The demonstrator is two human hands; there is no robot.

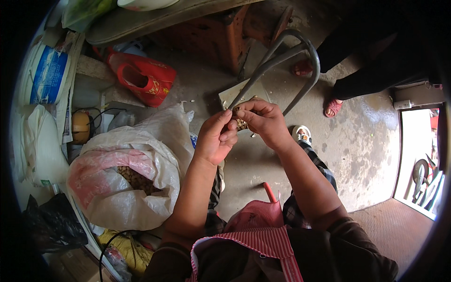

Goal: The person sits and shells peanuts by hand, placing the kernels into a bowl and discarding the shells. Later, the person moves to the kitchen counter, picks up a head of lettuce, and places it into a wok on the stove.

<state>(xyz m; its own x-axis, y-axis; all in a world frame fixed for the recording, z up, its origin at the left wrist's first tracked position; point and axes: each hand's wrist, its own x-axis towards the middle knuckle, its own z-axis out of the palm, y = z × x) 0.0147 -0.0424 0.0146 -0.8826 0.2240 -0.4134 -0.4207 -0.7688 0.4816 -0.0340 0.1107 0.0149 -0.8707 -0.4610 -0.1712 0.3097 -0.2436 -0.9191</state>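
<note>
My right hand (pixel 266 121) pinches a small brown piece (pixel 236 109), which looks like a nut or shell, between thumb and forefinger. My left hand (pixel 215 137) is close against it, thumb tip and curled fingers meeting the right fingertips. Whether the left fingers also grip something is hidden. Below the hands, pale broken shells (pixel 242 124) show in part, their holder mostly covered. A white woven sack (pixel 123 208) stands left of my left forearm, its mouth rolled open. Inside lie many tan, unshelled nuts (pixel 135 179), probably peanuts.
A grey bent metal tube frame (pixel 306 84) rises beyond my hands, near a pale board (pixel 232 92). A red cut-open plastic jug (pixel 148 79) lies far left. Another person's sandaled foot (pixel 333 106) is at the right. A red rod-like handle (pixel 269 192) sits between my legs.
</note>
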